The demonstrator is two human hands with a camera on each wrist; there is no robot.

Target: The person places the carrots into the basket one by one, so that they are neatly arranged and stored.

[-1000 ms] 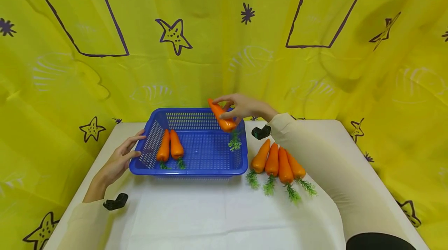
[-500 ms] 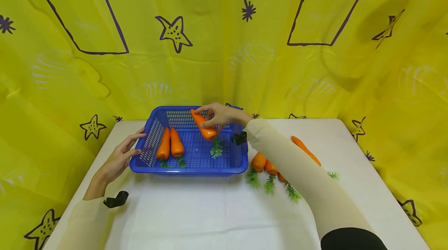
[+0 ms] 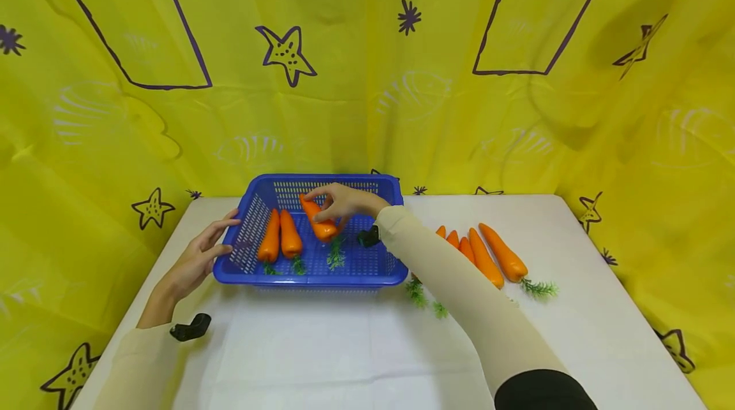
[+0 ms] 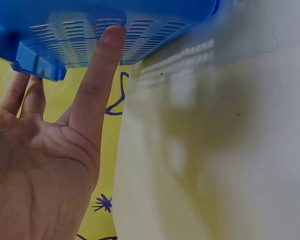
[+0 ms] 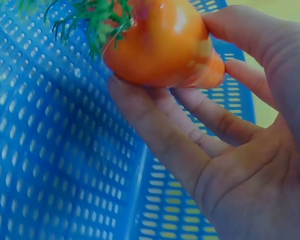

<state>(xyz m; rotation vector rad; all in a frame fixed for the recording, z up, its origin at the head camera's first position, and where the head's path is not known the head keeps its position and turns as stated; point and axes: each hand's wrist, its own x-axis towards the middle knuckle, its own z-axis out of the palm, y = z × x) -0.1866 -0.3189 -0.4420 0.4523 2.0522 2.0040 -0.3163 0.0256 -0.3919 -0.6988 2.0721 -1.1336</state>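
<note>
In the head view my right hand [image 3: 342,202] pinches an orange toy carrot [image 3: 318,219] inside the blue plastic basket [image 3: 310,280]. Seen close from the right wrist, thumb and fingers are around the carrot [image 5: 160,45], its green leafy top hanging over the perforated basket floor. Two more carrots lie side by side in the left part of the basket: one carrot [image 3: 269,238] by the wall and another carrot [image 3: 290,236] beside it. My left hand [image 3: 198,263] touches the basket's left side with extended fingers; from the left wrist, the thumb [image 4: 107,55] lies against the outer wall.
Several loose carrots lie on the white table [image 3: 298,346] right of the basket, partly hidden behind my right sleeve [image 3: 453,276]. The rightmost carrot [image 3: 504,254] is fully visible. A yellow patterned curtain [image 3: 339,123] hangs behind and along both sides.
My right hand has moved left and down into the basket with the carrot. The left hand stays at the basket's side. More carrots show on the right as the sleeve shifts.
</note>
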